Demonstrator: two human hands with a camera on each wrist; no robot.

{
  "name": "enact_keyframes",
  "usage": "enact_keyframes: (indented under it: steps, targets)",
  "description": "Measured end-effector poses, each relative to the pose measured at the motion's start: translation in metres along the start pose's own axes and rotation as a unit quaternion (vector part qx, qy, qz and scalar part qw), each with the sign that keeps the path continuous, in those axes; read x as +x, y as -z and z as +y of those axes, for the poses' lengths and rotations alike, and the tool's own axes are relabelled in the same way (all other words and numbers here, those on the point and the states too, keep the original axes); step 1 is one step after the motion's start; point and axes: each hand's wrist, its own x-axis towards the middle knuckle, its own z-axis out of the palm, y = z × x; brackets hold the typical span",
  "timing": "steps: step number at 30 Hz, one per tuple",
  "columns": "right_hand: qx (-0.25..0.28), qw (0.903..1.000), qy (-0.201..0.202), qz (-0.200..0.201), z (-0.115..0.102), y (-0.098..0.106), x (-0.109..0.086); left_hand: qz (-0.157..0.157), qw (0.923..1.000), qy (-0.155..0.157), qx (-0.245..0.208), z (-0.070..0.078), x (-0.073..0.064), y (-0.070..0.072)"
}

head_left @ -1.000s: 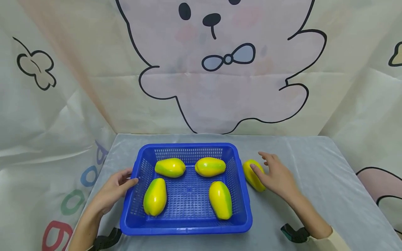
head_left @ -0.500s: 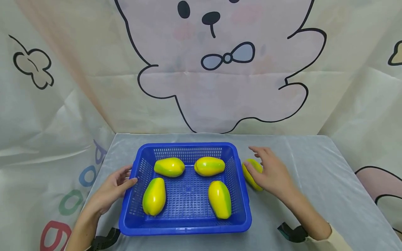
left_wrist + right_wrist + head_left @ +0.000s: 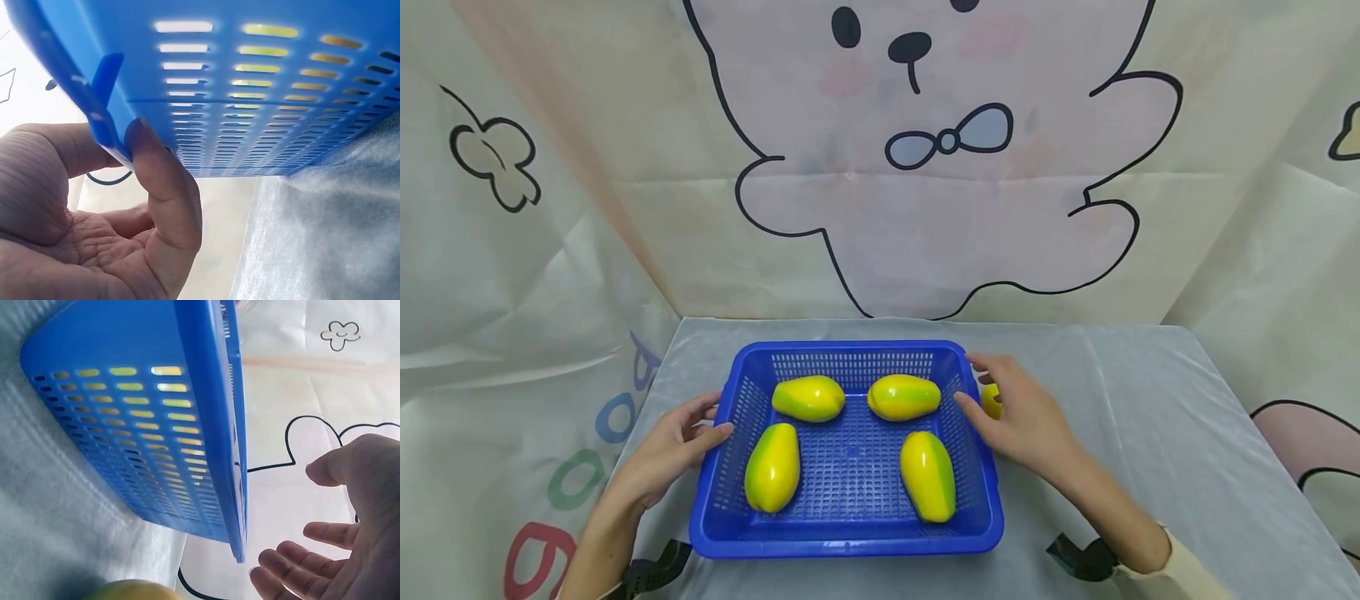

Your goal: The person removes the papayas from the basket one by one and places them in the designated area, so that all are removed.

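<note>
A blue plastic basket (image 3: 850, 547) stands on the table, holding several glossy yellow-green papayas; one papaya (image 3: 927, 477) lies at its near right and another papaya (image 3: 772, 468) at its near left. My left hand (image 3: 672, 454) pinches the left rim, thumb on top and fingers underneath, as the left wrist view shows. Over the right rim hovers my right hand (image 3: 1026, 421), its fingers spread and apart from the rim in the right wrist view. One more papaya (image 3: 992, 402) lies outside the basket on the right, mostly hidden behind the right hand.
Pale grey cloth (image 3: 1150, 433) covers the table. A printed curtain (image 3: 1075, 250) with a cartoon animal rises at the table's back edge, and more curtain hangs along both sides. Dark straps (image 3: 1084, 560) sit at the wrists.
My right hand has moved left, from above the outside papaya to the basket's right rim. The left hand has kept its hold on the rim, and the papayas lie where they were.
</note>
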Motion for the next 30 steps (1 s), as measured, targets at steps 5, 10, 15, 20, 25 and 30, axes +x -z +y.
enact_keyframes:
  steps: [5,10,15,20,25,30]
  targets:
    - [-0.004,0.9998,0.007,-0.016,-0.007,-0.003,0.001,0.002,1.0,0.0,-0.004,0.0,0.0,0.001]
    - [-0.008,0.9995,0.016,-0.028,-0.014,-0.004,0.002,0.012,0.9999,-0.003,-0.006,0.001,-0.002,0.002]
    - [-0.015,0.9986,0.029,-0.041,-0.022,-0.004,0.004,0.019,0.9998,-0.004,0.001,0.004,-0.003,0.0]
    - [-0.008,0.9969,0.053,-0.057,-0.029,-0.005,0.004,0.021,0.9997,-0.007,0.012,0.005,-0.004,0.001]
    - [-0.02,0.9948,0.077,-0.064,-0.035,-0.005,0.006,0.022,0.9996,0.002,0.017,0.005,-0.005,0.001]
    - [-0.037,0.991,0.099,-0.082,-0.04,-0.004,0.013,0.022,0.9995,-0.004,0.023,0.004,-0.006,0.002]
